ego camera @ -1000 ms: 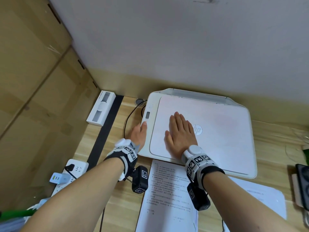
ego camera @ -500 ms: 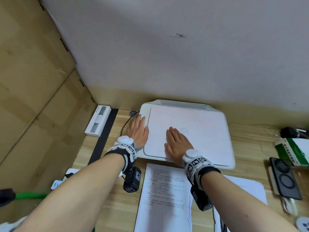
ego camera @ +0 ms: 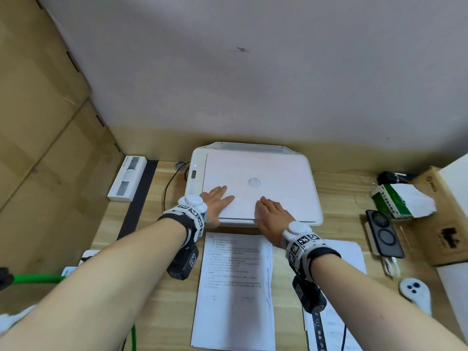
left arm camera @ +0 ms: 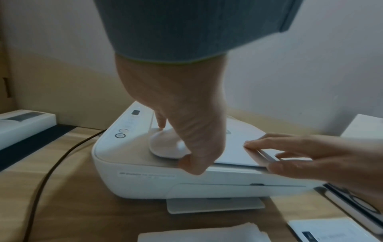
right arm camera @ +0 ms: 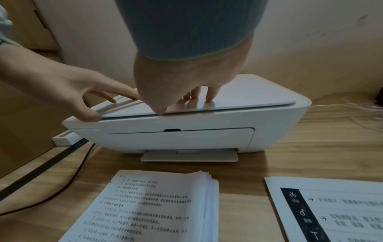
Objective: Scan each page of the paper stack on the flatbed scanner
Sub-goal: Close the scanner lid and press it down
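The left grip (ego camera: 216,202) and right grip (ego camera: 272,214) pinch the scanner lid (ego camera: 273,173) at its front edge, thumbs beneath. Raise both sides evenly.

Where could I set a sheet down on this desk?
Bare wood: between scanner and phone; left of the paper stack, up to the black strip. Crowded: right edge, and the scanner lid, pinched by left hand and right hand.

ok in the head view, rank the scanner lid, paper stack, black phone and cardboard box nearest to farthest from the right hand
1. scanner lid: touching, the right hand is on its front edge.
2. paper stack: just below-left of the hand, nearer the person.
3. black phone: off to the right.
4. cardboard box: far right, beyond the phone.
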Available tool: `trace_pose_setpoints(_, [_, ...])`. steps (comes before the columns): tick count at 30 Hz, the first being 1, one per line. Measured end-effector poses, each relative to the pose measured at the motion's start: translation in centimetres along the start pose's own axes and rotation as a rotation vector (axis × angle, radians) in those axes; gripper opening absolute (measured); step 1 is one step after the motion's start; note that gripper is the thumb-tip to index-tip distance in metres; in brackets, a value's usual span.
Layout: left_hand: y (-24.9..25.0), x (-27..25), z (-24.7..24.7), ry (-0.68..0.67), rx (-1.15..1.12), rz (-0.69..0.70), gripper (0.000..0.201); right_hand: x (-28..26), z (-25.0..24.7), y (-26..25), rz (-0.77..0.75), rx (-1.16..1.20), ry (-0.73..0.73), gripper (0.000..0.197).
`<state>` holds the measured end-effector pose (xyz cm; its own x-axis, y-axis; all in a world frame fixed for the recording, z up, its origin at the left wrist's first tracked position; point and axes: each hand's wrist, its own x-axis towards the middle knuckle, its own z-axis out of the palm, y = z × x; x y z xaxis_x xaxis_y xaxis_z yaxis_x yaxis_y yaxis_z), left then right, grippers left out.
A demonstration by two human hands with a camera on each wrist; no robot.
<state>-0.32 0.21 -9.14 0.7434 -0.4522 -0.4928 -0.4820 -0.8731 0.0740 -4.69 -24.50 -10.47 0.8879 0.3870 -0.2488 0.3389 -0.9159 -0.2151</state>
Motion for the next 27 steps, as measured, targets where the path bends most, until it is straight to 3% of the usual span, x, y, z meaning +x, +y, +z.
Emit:
trace_pose_setpoints(8, [2.1, -2.2, -3.2, 0.072, 0.115, 0.008, 0.085, -1.3, -4.0, -0.4, 0.083, -0.018, -0.074, 0.042])
trace_pose_setpoints(17, [0.7, -4.1, -13.2, 0.291, 0.052, -0.098, 0.027, -0.1, -15.1, 0.4, 0.157, -0.010, 0.264, 0.028])
trace_pose_setpoints(22, [-0.6, -3.0, -16.9, 0.429, 0.013, -0.232, 0.034, 3.0, -18.6, 1.3, 0.229, 0.041, 0.434, 0.026])
trace_pose_setpoints(24, [-1.1, -2.6, -17.2, 0.516, -0.024, -0.231, 0.037, 4.0, -19.1, 1.2, 0.243, 0.078, 0.491, 0.026])
trace_pose_setpoints(27, [-2.4, -0.9, -17.1, 0.702, -0.027, -0.162, 0.059, 6.3, -20.0, 1.4, 0.226, 0.178, 0.623, 0.017])
